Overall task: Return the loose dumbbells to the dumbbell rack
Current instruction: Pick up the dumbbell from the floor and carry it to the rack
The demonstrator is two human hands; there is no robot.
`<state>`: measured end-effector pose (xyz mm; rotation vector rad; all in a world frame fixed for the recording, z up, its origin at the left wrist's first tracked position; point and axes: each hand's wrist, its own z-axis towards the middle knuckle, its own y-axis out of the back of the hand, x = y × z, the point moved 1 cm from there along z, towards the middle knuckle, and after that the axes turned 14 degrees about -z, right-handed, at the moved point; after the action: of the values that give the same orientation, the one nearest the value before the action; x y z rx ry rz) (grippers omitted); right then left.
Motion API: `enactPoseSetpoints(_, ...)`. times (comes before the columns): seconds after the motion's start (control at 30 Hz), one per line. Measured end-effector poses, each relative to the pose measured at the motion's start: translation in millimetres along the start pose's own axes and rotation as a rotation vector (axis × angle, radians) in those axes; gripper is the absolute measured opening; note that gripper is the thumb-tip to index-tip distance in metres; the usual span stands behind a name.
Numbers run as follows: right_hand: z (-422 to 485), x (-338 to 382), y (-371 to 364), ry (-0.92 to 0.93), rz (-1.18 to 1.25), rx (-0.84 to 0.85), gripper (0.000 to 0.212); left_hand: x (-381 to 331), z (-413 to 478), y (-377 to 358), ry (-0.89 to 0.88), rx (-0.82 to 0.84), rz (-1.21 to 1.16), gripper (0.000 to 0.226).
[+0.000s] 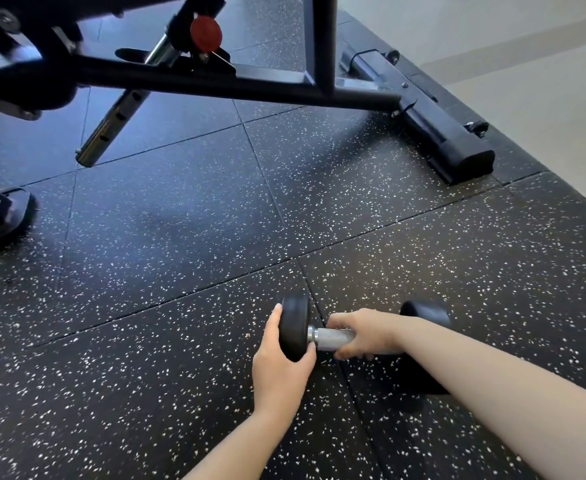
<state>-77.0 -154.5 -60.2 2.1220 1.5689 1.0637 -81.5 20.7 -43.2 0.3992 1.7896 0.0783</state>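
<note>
A black dumbbell [295, 327] with round rubber heads and a silver knurled handle lies on the speckled black rubber floor, low in the middle of the head view. My right hand [364, 336] is wrapped around the handle. My left hand [281, 362] cups the left head from below and behind. My right wrist partly hides the dumbbell's right head. No dumbbell rack is in view.
A black weight bench frame [236, 81] with a red knob [206, 33] and a chrome adjuster tube spans the top. Its foot bar [436, 123] lies at the upper right, and another foot [0, 216] stands at the left. A pale floor borders the mats on the right.
</note>
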Motion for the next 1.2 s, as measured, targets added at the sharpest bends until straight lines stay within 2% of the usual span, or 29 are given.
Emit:
enactPoseSetpoints(0.2, -3.8, 3.8, -4.4, -0.052, 0.038, -0.065, 0.038, -5.6, 17.8, 3.1, 0.039, 0.029, -0.057, 0.059)
enactPoseSetpoints(0.43, -22.6, 36.7, -28.7, -0.171, 0.402, -0.131, 0.033, -32.7, 42.4, 23.9, -0.084, 0.277, 0.131, 0.05)
enactPoseSetpoints(0.5, -34.8, 54.2, -27.8, -0.203, 0.515, -0.148, 0.033, -55.5, 40.2, 31.5, -0.146, 0.287, 0.176, 0.05)
enactPoseSetpoints(0.57, -52.4, 75.4, -15.8, -0.214, 0.584, -0.152, 0.037, -83.5, 35.5, 42.6, -0.175, 0.261, 0.188, 0.054)
enactPoseSetpoints(0.83, -155.8, 176.6, 76.2, -0.178, 0.58, -0.078, 0.048, -222.8, -1.5, 115.6, -0.147, 0.238, 0.196, 0.056)
enactPoseSetpoints(1.0, -223.5, 236.9, 147.3, -0.109, 0.561, -0.038, 0.048, -328.1, -27.1, 169.9, -0.156, 0.211, 0.164, 0.055)
enactPoseSetpoints(1.2, -327.3, 310.0, 250.4, -0.002, 0.617, -0.06, 0.035, -468.2, -65.7, 230.1, -0.245, 0.18, 0.12, 0.053)
